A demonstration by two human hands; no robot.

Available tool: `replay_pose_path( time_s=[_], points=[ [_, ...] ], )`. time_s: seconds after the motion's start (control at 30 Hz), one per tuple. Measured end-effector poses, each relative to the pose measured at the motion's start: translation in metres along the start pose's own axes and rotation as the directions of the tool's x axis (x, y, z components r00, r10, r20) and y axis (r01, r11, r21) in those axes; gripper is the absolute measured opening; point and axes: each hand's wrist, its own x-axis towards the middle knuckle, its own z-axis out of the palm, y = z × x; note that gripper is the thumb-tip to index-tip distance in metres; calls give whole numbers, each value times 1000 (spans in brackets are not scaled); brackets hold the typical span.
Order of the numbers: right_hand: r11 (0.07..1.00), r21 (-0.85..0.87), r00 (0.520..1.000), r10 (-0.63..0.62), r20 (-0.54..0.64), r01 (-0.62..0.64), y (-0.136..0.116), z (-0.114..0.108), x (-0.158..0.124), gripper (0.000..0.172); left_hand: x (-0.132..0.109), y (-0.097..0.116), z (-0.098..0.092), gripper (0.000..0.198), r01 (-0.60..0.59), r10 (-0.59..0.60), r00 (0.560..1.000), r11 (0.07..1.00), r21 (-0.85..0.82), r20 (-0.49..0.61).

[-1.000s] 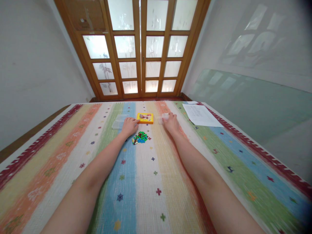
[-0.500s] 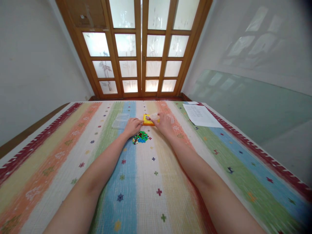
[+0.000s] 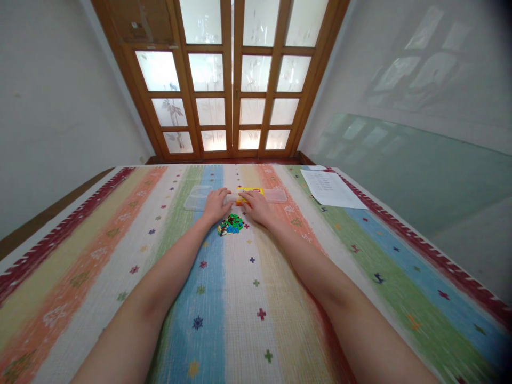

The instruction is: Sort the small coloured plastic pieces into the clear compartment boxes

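My left hand point(image 3: 217, 206) has its fingers bent around one end of a small pale, see-through plastic piece point(image 3: 233, 197), which looks like a bag. At its other end, my right hand point(image 3: 256, 208) closes its fingers on it. The fingertips hide part of the piece. Just behind my right hand lies a yellow box point(image 3: 254, 190), partly covered by the fingers. A small heap of green, blue and brown toy bricks point(image 3: 231, 225) sits on the cloth below the hands.
Clear plastic point(image 3: 193, 200) lies left of my left hand, and another clear plastic piece point(image 3: 277, 195) lies right of the box. A printed sheet of paper point(image 3: 332, 188) rests toward the right edge. A striped tablecloth point(image 3: 240, 298) covers the table.
My right hand has moved left and off the yellow box, bringing the see-through plastic piece toward my left hand. The brick heap stays where it was.
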Motion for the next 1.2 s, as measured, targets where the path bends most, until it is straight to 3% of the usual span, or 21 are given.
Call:
replay_pose_path(
  time_s=[0.23,0.37,0.5,0.6,0.8,0.97,1.07,1.2],
  points=[
    [992,50,993,-112,-23,113,3,2,-1,44,-1,-4,0,31,44,-49,997,996,80,63],
    [998,-19,991,58,-119,-60,17,-11,-1,35,-3,-10,-3,32,52,-62,996,986,156,59],
    [944,-161,949,258,-182,-288,41,-21,-4,32,-3,-12,-7,36,34,-41,999,971,236,26],
    [909,-235,935,311,-168,-345,52,-22,-7,32,-2,-12,-7,40,32,-45,998,968,250,47],
    [927,-241,957,268,-111,-287,48,-18,-11,39,0,-15,2,43,-32,16,996,982,186,89],
    [977,-186,995,100,-26,-104,37,-15,-14,52,0,-15,1,45,-77,68,994,992,105,86],
    [983,-175,997,62,38,-54,32,-15,-16,58,1,-24,-9,42,9,-7,1000,993,120,-12],
    [983,-178,997,52,56,-41,28,-17,-15,57,-4,-52,-28,40,236,-221,971,951,200,-96]
  ],
)
